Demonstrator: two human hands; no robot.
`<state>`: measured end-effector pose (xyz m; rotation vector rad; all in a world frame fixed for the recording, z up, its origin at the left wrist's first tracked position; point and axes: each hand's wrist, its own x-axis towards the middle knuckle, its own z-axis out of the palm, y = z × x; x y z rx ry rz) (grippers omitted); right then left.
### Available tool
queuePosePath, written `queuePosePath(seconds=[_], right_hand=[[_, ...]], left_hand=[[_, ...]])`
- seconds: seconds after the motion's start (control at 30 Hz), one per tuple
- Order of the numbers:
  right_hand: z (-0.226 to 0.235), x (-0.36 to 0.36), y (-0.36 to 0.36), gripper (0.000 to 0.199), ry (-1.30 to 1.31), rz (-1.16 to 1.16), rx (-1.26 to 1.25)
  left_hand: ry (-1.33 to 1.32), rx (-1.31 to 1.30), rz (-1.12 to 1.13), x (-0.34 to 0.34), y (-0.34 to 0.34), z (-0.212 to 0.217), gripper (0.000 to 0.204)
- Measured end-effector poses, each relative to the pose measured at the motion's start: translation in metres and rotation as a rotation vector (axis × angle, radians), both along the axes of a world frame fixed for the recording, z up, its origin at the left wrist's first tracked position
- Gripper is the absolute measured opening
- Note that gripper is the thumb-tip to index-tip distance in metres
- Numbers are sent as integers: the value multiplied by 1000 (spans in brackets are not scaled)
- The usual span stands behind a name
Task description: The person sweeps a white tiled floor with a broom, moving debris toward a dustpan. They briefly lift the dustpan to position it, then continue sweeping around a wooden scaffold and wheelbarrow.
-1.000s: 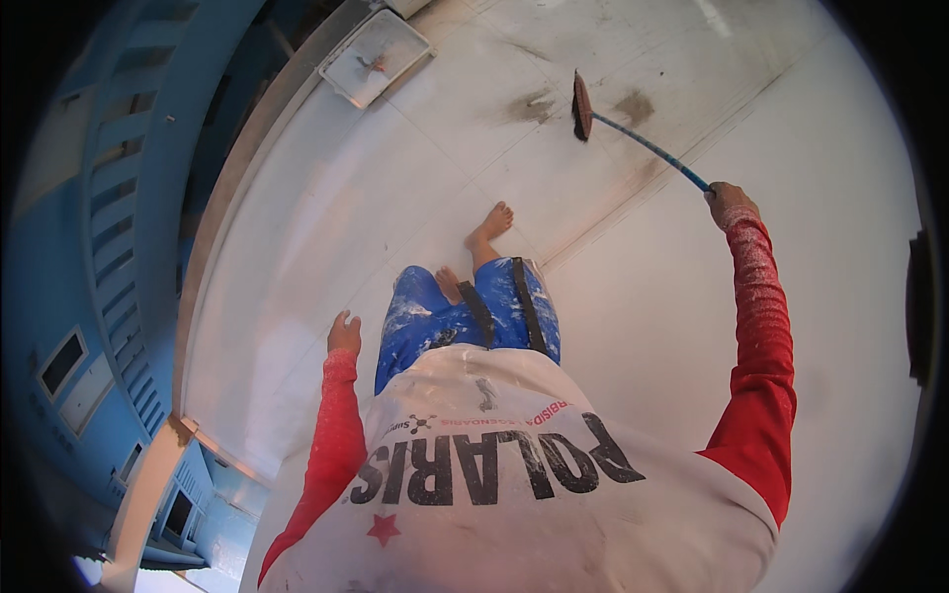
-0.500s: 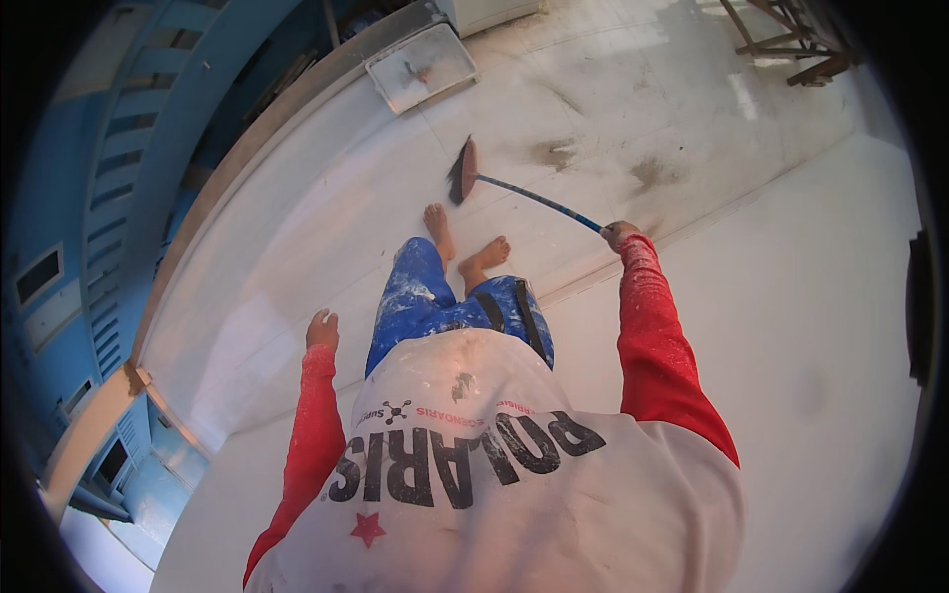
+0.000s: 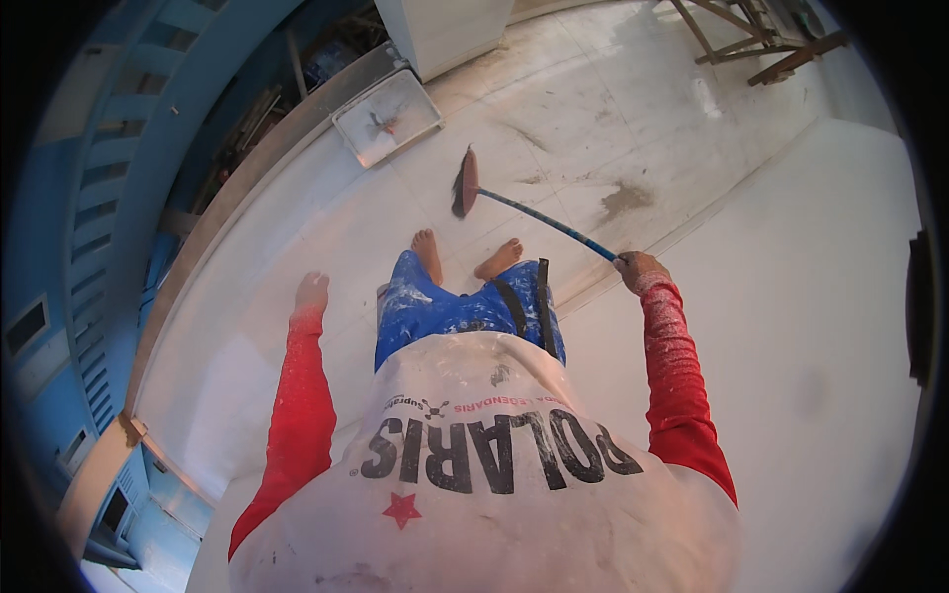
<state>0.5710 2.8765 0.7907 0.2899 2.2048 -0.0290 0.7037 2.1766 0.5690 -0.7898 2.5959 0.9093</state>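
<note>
We have our right hand (image 3: 641, 269) closed around the end of the slim blue handle (image 3: 549, 223) of a broom, its fingers wrapped over the tip. The broom's long, narrow, reddish-brown head (image 3: 471, 183) lies out ahead of our bare feet (image 3: 427, 255), its dark bristles (image 3: 459, 188) facing left; we cannot tell how firmly they press on the pale, dusty floor (image 3: 554, 119). The handle slants from the head toward the right, ending near the floor's border with a broad, smooth white surface (image 3: 791, 296).

Our left hand (image 3: 312, 292) hangs clear of the broom over the pale floor, holding nothing that we can see; its fingers look loose rather than clenched, though they blend into the brightness behind. Red sleeves (image 3: 301, 395) cover both our arms, and our blue shorts (image 3: 435, 306) carry white smears.

Beyond the broom head, by the floor's far left edge, we see a shallow, whitish rectangular tray (image 3: 405, 104) beside a tan ledge (image 3: 257, 168). A white, box-shaped block (image 3: 445, 35) stands next to it. At the floor's far right corner is a brown wooden frame (image 3: 741, 44), and a dark stain (image 3: 625, 201) marks the floor above the handle.
</note>
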Motion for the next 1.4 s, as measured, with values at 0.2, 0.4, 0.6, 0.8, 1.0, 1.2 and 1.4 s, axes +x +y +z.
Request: queuePosePath(seconds=[0.2, 0.4, 0.6, 0.8, 1.0, 1.2, 1.4], right_hand=[[-90, -44, -28, 35, -102, 36, -27], [-62, -99, 168, 38, -40, -57, 77], [33, -129, 245, 36, 27, -13, 314], [-29, -196, 120, 38, -17, 126, 42], [-79, -249, 151, 42, -17, 33, 101], [49, -204, 238, 35, 218, 122, 352], [119, -234, 245, 23, 257, 426, 185]], left_hand=[[15, 158, 25, -198, 161, 176, 43], [38, -136, 56, -59, 83, 136, 41], [-961, 164, 540, 75, 222, 147, 37], [-981, 206, 498, 31, 269, 140, 47], [-105, 351, 395, -143, 298, 146, 44], [-63, 309, 351, -138, 272, 155, 43], [-128, 155, 179, -115, 201, 101, 38]])
